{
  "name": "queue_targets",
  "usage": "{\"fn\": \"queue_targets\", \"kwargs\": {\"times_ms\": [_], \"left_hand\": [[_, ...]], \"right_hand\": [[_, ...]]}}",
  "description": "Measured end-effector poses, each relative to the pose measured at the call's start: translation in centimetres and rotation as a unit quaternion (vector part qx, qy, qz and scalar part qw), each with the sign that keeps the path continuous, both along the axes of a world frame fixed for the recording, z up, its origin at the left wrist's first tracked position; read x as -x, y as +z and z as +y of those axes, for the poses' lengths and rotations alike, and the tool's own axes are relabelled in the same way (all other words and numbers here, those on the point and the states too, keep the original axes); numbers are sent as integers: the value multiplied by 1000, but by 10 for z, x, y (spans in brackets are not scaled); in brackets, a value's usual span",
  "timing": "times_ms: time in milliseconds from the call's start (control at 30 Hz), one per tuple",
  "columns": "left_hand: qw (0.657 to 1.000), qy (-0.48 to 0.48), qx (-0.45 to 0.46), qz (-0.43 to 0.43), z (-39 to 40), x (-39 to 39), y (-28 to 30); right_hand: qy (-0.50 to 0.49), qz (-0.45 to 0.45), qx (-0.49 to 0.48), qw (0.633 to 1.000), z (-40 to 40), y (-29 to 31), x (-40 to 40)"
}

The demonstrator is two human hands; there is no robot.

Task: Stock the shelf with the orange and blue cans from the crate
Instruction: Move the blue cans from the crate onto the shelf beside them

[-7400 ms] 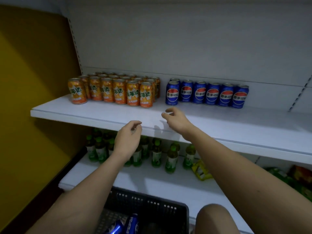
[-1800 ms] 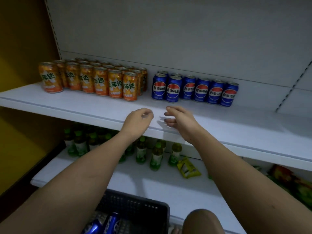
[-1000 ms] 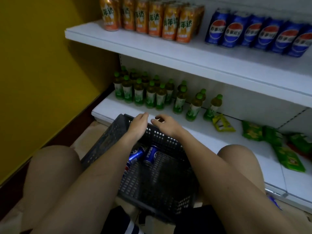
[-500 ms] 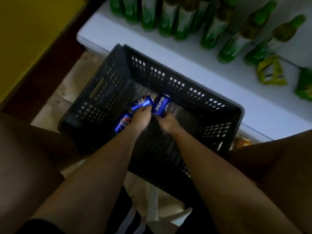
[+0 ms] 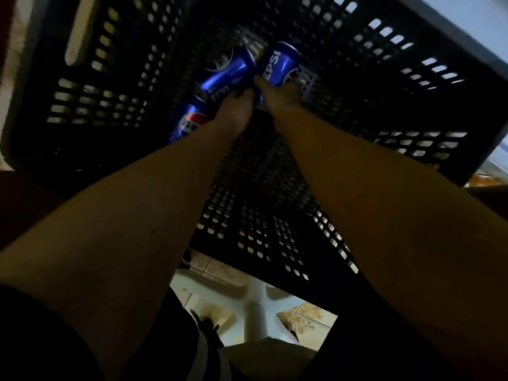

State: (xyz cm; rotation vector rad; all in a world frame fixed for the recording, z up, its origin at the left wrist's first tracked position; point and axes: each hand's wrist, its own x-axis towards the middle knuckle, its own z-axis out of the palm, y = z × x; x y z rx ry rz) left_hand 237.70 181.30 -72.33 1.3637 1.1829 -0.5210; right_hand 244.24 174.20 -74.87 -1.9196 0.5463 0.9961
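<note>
Both bare arms reached down into the black perforated crate (image 5: 384, 86), where three blue cans lay on their sides on the crate floor. The left hand (image 5: 233, 111) rested on the near end of the middle can (image 5: 228, 72), its fingers curled over the can's end; how firmly they held could not be told in the dim light. The right hand (image 5: 280, 94) gripped the lower end of the can marked Pepsi (image 5: 280, 64), thumb pressed on one side and fingers wrapped round the other. A third can (image 5: 189, 122) lay just left of the left wrist, touching the middle can and untouched by either hand. No orange cans showed in the crate. The shelf to be stocked was out of view. The likely risk from here: both holds sat on the cans' ends, so a smooth can could slip out on the lift and drop back into the crate, denting it.
</note>
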Motion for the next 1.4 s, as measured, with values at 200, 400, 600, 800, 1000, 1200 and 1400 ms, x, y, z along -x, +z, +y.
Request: {"fn": "queue_targets", "kwargs": {"times_ms": [200, 400, 600, 800, 1000, 1200, 1400], "left_hand": [[1000, -16, -23, 1, 5, 7, 10], [996, -15, -79, -35, -3, 4, 55], [978, -24, -144, -147, -4, -10, 138], [910, -103, -287, -281, -8, -27, 255], [825, -130, -366, -411, -32, -45, 350], [698, -182, -486, -493, -62, -79, 446], [603, -319, -571, -456, -87, -125, 499]], "right_hand": [[0, -11, 1, 1000, -16, 20, 12], [3, -24, -52, 998, -39, 76, 23], [42, -107, -85, 990, -46, 151, 22], [-7, -242, -158, 957, -63, 250, 15], [-50, -346, -235, 907, -95, 351, -1], [-76, -413, -279, 863, -135, 460, -26], [-68, -481, -246, 839, -176, 522, -52]]}}
